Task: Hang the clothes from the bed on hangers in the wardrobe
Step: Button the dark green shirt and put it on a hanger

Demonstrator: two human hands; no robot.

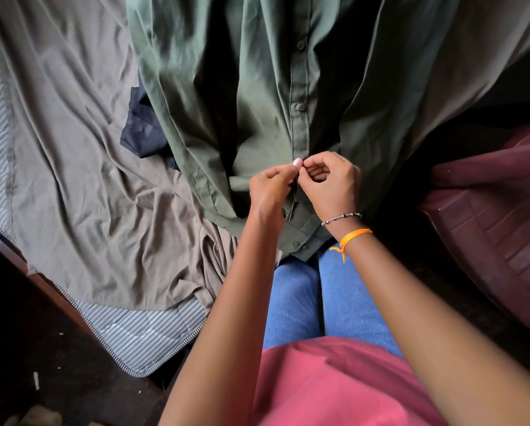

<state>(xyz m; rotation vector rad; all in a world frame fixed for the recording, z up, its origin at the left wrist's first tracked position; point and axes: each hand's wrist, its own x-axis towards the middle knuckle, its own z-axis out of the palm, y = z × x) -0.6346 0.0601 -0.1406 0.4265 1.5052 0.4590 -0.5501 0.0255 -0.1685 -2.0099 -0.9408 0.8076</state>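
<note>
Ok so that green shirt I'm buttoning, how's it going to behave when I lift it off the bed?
Probably floppy: the green shirt lies in soft folds and drapes over the bed edge. It looks thin, so likely light. Both the left hand and right hand pinch its placket, so unbuttoned parts may gape.

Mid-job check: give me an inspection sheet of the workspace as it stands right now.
Surface: bed with a rumpled taupe sheet over a striped mattress.
Job's things: green button-up shirt spread front-up on the bed, collar end toward the person; no hanger seen.
Clutter: dark navy garment partly under the shirt.
Grippers: left hand and right hand both pinch the shirt's placket near the collar.
Cables: nothing seen.
Surroundings: maroon plastic chair at right; dark floor at lower left.
</note>
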